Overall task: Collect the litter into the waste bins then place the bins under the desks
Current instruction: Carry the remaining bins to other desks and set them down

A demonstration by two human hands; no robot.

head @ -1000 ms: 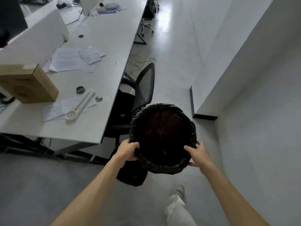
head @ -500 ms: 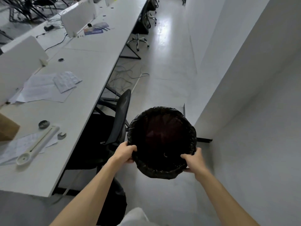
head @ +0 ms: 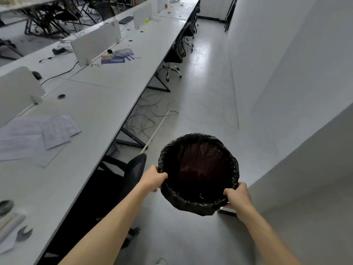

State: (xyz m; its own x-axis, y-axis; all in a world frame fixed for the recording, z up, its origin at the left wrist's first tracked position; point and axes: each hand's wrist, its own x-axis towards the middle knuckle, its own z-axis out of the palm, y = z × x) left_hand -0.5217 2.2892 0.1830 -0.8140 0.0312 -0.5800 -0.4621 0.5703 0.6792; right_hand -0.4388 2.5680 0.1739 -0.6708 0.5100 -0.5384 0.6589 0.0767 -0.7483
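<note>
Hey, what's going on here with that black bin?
A person holds a black-lined waste bin by its rim, the left hand on one side and the right hand on the other, above the aisle floor beside a long white desk. Loose papers lie on the desk. The bin is not yet under it.

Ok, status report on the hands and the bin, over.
Rim gripped by left hand and right hand. The waste bin, black-lined, held off the floor. Nearest obstacle: office chair, to its left.
</note>
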